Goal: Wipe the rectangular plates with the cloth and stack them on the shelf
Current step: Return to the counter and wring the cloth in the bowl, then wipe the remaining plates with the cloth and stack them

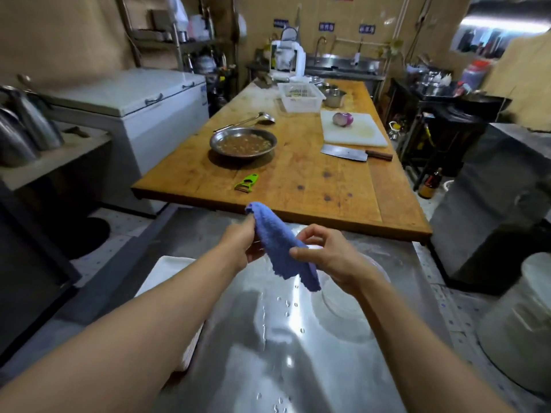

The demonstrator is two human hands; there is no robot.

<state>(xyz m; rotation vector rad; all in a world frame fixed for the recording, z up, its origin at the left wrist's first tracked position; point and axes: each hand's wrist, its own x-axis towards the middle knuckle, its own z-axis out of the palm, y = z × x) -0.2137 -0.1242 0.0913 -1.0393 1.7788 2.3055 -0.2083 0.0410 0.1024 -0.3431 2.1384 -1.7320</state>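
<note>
Blue cloth (280, 248), nubby and rumpled, stretched slantwise over a wet steel counter (298, 353), left hand (241, 242) pinching its top corner, right hand (328, 260) pinching its lower edge

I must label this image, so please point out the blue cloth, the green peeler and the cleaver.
blue cloth (277, 242): head view, middle of the fabric.
green peeler (247, 182): head view, middle of its handle.
cleaver (343, 152): head view, flat of the blade.
</note>
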